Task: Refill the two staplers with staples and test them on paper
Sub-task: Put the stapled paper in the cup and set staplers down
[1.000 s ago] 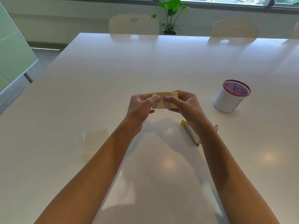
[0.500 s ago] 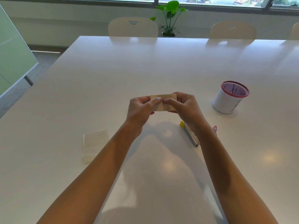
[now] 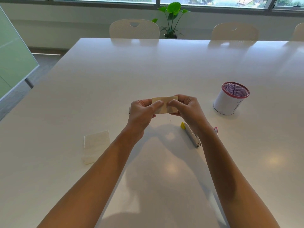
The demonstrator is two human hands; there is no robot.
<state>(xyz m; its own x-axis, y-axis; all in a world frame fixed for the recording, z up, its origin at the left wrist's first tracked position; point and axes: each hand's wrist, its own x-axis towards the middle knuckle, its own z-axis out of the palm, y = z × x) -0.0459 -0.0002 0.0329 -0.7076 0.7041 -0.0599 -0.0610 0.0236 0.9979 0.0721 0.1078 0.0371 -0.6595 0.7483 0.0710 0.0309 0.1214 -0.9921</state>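
Both hands hold a small tan box (image 3: 165,100) above the white table (image 3: 148,68). My left hand (image 3: 142,112) grips its left end and my right hand (image 3: 186,109) grips its right end, thumbs meeting on its near face. A yellow-tipped stapler (image 3: 190,134) lies open on the table just under my right wrist. A pink stapler (image 3: 216,129) shows only as a sliver behind my right forearm. A folded white paper (image 3: 96,146) lies to the left of my left forearm.
A white pen cup with a red mesh rim (image 3: 230,100) stands to the right. A small dark object (image 3: 129,109) peeks out left of my left hand. Chairs (image 3: 134,28) and a potted plant (image 3: 171,18) stand beyond the table's far edge.
The hands and box hold nearly the same pose; the thumbs shift slightly on the box's near face. The view has tilted a little.
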